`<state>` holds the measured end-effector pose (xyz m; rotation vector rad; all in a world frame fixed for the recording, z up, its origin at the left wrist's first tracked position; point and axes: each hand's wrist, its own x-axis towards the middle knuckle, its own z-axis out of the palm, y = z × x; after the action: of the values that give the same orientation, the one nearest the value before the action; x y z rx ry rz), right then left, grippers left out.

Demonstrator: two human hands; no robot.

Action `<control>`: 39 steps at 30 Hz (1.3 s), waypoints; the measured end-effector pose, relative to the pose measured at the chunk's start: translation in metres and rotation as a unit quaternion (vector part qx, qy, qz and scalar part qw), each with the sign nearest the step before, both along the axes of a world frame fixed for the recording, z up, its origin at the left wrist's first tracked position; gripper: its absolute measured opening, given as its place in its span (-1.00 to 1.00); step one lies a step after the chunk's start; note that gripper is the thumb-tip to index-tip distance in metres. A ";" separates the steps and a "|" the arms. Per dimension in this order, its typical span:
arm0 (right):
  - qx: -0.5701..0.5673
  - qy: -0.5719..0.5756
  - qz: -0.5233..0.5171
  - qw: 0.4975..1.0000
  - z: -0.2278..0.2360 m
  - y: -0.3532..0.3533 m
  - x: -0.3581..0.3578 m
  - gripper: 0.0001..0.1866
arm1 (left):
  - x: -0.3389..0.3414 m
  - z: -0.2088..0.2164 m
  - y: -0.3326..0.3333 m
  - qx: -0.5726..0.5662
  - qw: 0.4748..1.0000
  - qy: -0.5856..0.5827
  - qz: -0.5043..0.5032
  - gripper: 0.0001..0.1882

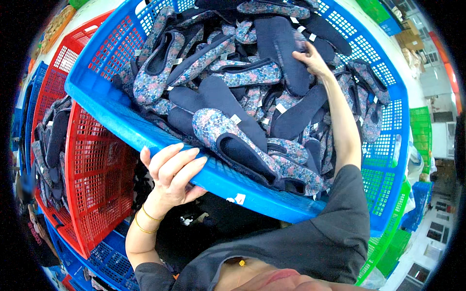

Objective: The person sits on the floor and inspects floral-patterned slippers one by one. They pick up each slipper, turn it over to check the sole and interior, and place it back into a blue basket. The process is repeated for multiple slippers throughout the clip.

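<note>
A large blue plastic basket [111, 115] filled with slippers takes up the middle of the view. My left hand [174, 169] has its fingers hooked over the near rim, with the thumb below it. Deep in the pile, my right hand [313, 59] grips the edge of a slipper [279, 51] whose dark flat sole faces up; some of its fingers are hidden behind it. Around it lie many slippers in blue, pink and white floral fabric with dark lining and small white tags. One floral slipper [228, 133] rests just inside the near rim.
On the left, a red basket [99, 194] stands beside the blue one, with more slippers [51, 145] visible. Another blue basket [114, 259] sits lower left. Green baskets [420, 131] are at the right, and cardboard boxes [410, 36] stand at upper right.
</note>
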<state>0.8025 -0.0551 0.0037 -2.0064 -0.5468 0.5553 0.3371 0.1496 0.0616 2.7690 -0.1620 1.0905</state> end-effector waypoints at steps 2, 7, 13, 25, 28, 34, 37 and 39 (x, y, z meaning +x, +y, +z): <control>0.051 0.017 0.128 0.990 0.000 0.015 -0.026 -0.08 | 0.002 0.001 0.000 -0.003 1.000 -0.010 -0.003 -0.59; 0.010 -0.152 0.380 0.913 0.012 0.083 -0.156 -0.38 | -0.001 0.025 0.008 -0.044 0.996 0.063 -0.046 -0.32; -0.232 -0.363 -0.027 0.902 0.025 0.064 0.006 -0.50 | 0.029 0.105 0.027 -0.273 0.933 0.222 0.070 -0.73; 0.012 0.021 -0.036 0.999 -0.026 -0.001 0.006 -0.48 | 0.170 0.038 0.155 0.023 0.777 0.617 0.123 -0.27; 0.183 0.101 -0.051 0.977 -0.039 -0.031 -0.078 -0.59 | 0.189 0.008 0.200 0.019 0.758 0.634 0.152 -0.14; 0.148 0.087 0.157 0.973 -0.044 -0.029 -0.208 -0.36 | 0.211 -0.029 0.234 -0.161 0.648 0.690 0.278 -0.22; -0.079 0.186 0.281 0.938 -0.013 -0.006 -0.185 -0.53 | 0.207 -0.047 0.232 -0.148 0.669 0.684 0.250 -0.42; 0.102 0.000 0.158 0.982 -0.051 -0.011 -0.144 -0.64 | 0.194 -0.060 0.243 -0.139 0.683 0.678 0.234 -0.54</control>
<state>0.6584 -0.0657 -0.0477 -1.7355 -0.8963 0.6617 0.5313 0.3931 0.0018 2.5527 0.8242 -1.0226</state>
